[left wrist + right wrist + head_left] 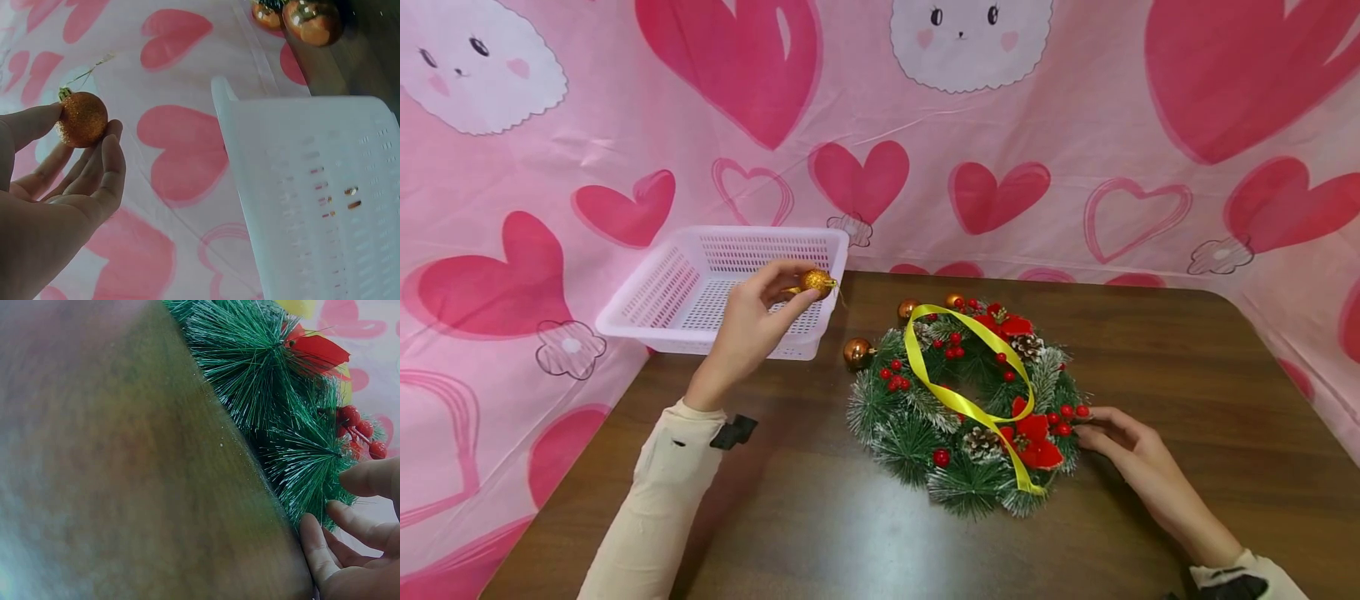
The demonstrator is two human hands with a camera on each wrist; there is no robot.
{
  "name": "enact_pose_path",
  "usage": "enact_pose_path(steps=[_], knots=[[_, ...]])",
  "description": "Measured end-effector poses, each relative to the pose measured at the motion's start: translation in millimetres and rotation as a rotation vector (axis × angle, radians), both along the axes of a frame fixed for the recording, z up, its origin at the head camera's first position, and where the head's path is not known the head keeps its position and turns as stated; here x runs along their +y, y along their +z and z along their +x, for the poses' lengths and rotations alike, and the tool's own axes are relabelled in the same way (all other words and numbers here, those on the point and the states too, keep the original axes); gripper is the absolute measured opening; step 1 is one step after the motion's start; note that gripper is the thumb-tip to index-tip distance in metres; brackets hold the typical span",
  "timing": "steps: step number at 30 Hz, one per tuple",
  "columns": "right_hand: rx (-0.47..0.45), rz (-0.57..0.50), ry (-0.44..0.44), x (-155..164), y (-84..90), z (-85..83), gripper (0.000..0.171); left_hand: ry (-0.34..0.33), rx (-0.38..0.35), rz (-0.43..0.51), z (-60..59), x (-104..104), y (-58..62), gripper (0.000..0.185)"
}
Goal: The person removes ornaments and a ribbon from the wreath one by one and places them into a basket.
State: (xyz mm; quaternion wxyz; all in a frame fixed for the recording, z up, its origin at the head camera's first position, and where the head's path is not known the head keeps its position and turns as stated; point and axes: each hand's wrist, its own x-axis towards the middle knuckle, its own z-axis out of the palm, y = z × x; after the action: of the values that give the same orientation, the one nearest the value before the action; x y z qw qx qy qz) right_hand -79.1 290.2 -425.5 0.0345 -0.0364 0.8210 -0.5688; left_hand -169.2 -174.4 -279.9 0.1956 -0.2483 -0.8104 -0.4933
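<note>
Two sleeved forearms reach up from the near edge of the table [1187, 350] in the head view. On that table lies one wreath [966, 408] with one yellow ribbon [958, 400] looped over it, two pinecones that show, two red fabric flowers, and several clusters of red berries; three shiny gold balls sit at its upper left rim, one of them [857, 352] nearest the basket. One white basket [715, 283] stands at the table's far left corner. Left hand [752, 325] is raised with the wrist bent, pinching one glittery bauble [817, 281] between thumb and fingertips just above the basket's near right edge. Right hand [1123, 442] lies low on the table, fingers loosely extended and touching the wreath's right rim beside the berries. From the left wrist, the bauble [82, 119] sits held between thumb and fingers [106, 162], its cap and thread pointing up, with the basket [312, 194] to the right and two gold balls beyond it. From the right wrist, the fingers [350, 519] rest relaxed against the wreath's [269, 394] green needles, gripping nothing.
</note>
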Motion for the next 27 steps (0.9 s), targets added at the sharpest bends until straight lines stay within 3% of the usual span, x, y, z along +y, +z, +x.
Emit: enact_pose_path(steps=[4,11,16,24,27], knots=[[-0.003,-0.003,0.002,0,-0.6,-0.4,0.034,0.017,-0.03,-0.003,3.4,-3,7.1,0.031],[-0.012,0.01,-0.002,1,-1.1,-1.3,0.036,0.034,-0.063,0.041,-17.1,-23,-10.6,0.033],[-0.015,0.007,0.002,1,-0.5,-0.9,0.036,0.06,-0.068,0.043,-24.3,-32,-14.5,0.034],[-0.007,0.028,0.009,0,1.7,-0.5,0.036,0.099,-0.097,0.029,-28.9,-40,-17.4,0.035],[-0.011,0.036,0.008,0,2.2,-0.8,0.036,0.11,-0.11,0.023,-24.9,-38,-12.6,0.034]])
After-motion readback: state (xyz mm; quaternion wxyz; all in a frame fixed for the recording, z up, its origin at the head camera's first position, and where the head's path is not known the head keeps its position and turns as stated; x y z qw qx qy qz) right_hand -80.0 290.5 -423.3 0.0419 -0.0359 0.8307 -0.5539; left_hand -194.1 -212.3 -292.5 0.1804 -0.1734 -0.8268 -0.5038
